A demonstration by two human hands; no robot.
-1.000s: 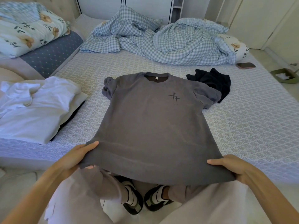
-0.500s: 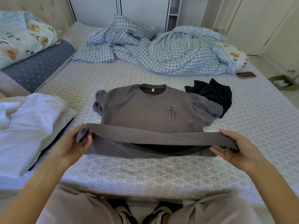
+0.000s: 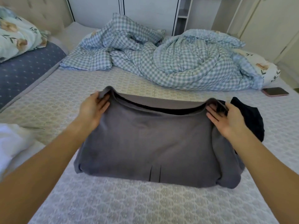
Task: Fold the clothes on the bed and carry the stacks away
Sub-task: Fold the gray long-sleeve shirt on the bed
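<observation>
A grey T-shirt (image 3: pixel 153 146) lies folded in half on the patterned bed (image 3: pixel 80 97), its hem brought up over the collar end. My left hand (image 3: pixel 93 109) pinches the hem's left corner. My right hand (image 3: pixel 226 118) grips the hem's right corner. The hem sags between both hands, a little above the layer below. A black garment (image 3: pixel 249 117) lies crumpled just right of the shirt, partly behind my right hand. White clothes (image 3: pixel 11 143) sit at the left edge.
A rumpled blue checked duvet (image 3: pixel 161 59) fills the far side of the bed. A phone (image 3: pixel 275 91) lies at the far right. A blue dotted pillow (image 3: pixel 24 70) and a floral one (image 3: pixel 14 39) are at the far left. White wardrobe doors (image 3: pixel 145 12) stand behind.
Both hands have carried the shirt's hem from the bed's near edge up and forward over the chest to the collar end, doubling the shirt. The chest print is now covered.
</observation>
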